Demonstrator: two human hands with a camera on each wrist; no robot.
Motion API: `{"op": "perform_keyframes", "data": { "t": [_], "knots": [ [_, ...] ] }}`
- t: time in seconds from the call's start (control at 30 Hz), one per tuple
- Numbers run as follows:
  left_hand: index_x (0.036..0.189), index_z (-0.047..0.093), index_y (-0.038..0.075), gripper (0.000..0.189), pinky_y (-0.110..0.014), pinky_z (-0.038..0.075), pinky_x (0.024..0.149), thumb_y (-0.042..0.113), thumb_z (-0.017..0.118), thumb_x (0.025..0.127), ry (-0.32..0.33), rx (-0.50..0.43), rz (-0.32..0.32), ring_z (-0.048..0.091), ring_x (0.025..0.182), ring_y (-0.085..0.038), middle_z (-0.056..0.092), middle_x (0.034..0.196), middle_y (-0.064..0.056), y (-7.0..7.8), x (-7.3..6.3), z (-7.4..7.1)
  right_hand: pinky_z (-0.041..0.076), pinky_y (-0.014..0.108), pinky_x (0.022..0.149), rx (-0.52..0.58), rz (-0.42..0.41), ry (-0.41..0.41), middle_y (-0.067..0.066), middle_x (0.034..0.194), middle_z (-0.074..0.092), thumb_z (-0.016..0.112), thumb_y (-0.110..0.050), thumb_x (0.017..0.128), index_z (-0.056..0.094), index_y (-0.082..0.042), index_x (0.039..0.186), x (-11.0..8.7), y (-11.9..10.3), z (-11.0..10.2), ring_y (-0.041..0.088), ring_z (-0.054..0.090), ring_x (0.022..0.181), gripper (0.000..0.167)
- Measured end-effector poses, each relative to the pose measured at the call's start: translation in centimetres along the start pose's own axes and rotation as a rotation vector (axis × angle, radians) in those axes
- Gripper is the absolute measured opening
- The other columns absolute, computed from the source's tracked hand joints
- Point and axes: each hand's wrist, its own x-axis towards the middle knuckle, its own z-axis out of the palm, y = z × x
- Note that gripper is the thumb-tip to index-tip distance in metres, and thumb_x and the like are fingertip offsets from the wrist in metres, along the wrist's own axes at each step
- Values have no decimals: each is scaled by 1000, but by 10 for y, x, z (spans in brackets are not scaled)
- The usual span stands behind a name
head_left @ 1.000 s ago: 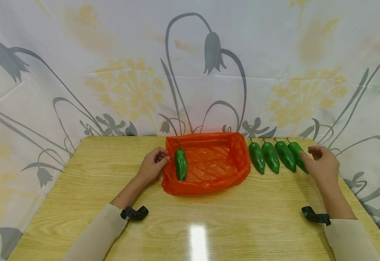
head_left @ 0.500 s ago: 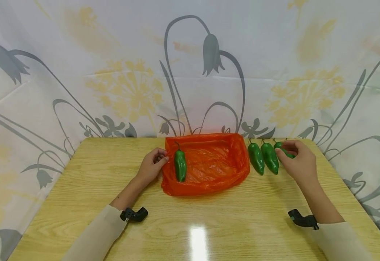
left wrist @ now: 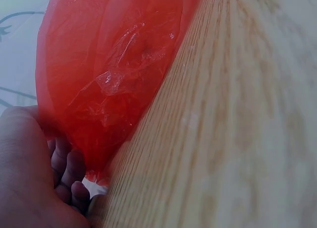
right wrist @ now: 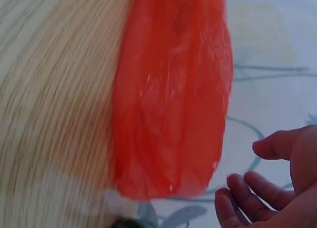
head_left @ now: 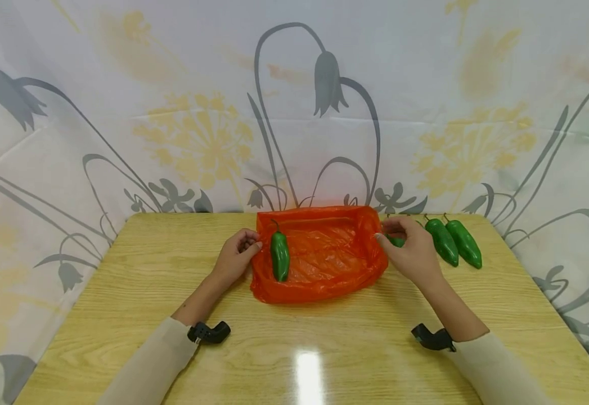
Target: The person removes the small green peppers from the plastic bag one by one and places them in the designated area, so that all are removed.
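Note:
A red plastic bag (head_left: 324,289) lies spread open like a shallow basin on the table, with one green pepper (head_left: 280,259) inside near its left end. My left hand (head_left: 233,256) pinches the bag's left edge between thumb and curled fingers; in the left wrist view the bag's red side (left wrist: 114,65) rises beside those fingers. At the bag's right rim, my right hand (head_left: 413,250) hovers over a green pepper (head_left: 396,241), mostly hiding it and another one beside it. In the right wrist view, the right hand's (right wrist: 282,183) fingers are loosely bent, apart from the bag and holding nothing.
Two more green peppers (head_left: 442,242) lie side by side, right of the right hand. The wooden table (head_left: 253,360) ends at the back against a flower-printed cloth (head_left: 203,140). A black wrist camera (head_left: 433,338) sits on each wrist.
My right hand has moved left along the row of peppers, from the rightmost to the bag's right rim, uncovering the two right ones. The left hand stays at the bag's left edge.

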Motion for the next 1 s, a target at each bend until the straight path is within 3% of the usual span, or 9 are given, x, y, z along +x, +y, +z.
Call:
{"op": "perform_keyframes", "data": {
  "t": [0.1,0.2,0.7,1.0],
  "knots": [
    [113,67,-3,15,-21,45,74,7,66,102,3,4,-7,55,82,-14,62,96,-12,0,0,0,57,34,93,5,-17,-34,17,117,71,76,-13,98,67,2,126,3,-7,14,36,69,106,33],
    [112,67,-3,14,-21,45,74,6,66,102,2,4,-10,56,82,-15,63,95,-11,1,1,0,56,53,95,18,-25,-68,17,117,71,77,-11,96,68,2,124,6,-15,26,35,68,107,32],
    [111,66,-3,13,-21,45,74,5,66,101,-5,2,-14,55,83,-14,63,95,-10,1,-1,0,57,50,98,104,-44,-230,16,116,71,80,-11,94,69,-1,120,11,-53,84,34,69,107,30],
    [111,66,-2,12,-21,45,73,4,65,101,-14,10,-3,54,81,-17,61,95,-11,1,0,0,59,44,94,121,-29,-318,17,115,71,80,-12,94,68,4,122,16,-74,109,28,69,101,34]
  ]
}}
